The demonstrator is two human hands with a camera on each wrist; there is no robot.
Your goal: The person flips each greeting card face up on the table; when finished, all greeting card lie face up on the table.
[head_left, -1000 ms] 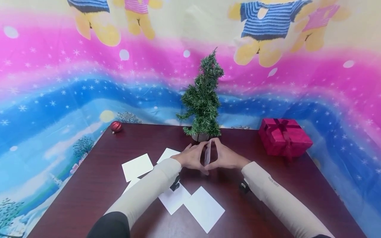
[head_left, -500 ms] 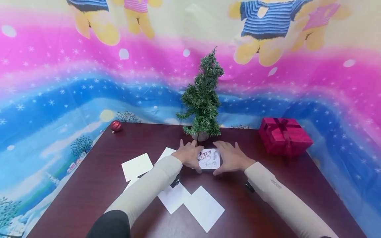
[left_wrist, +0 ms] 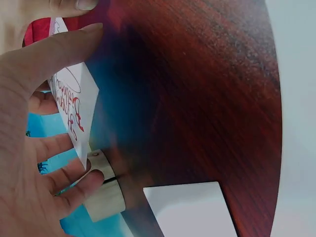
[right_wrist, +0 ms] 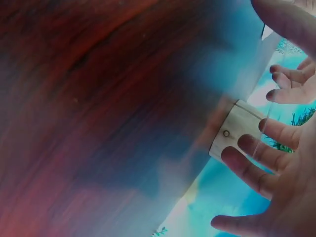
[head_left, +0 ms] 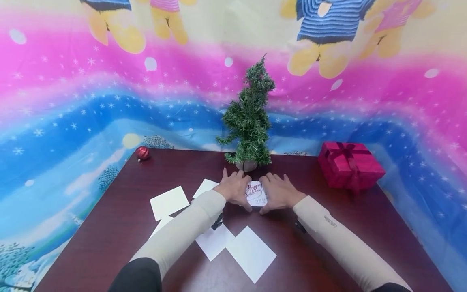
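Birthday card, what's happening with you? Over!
Left hand, right hand: holding opposite edges. Birthday card: between them, written side showing. Tree: close behind, possible obstacle.

One table (head_left: 182, 168) carries one tree (head_left: 248, 121), one gift box (head_left: 350, 166), one red ball (head_left: 142, 153) and, as far as shows, five blank white cards (head_left: 251, 254). There is one card with writing (head_left: 256, 194), plus one left hand (head_left: 235, 190) and one right hand (head_left: 281, 192) in two pale sleeves (head_left: 178, 233). One printed cloth (head_left: 73, 93) behind shows parts of four figures (head_left: 330, 24).
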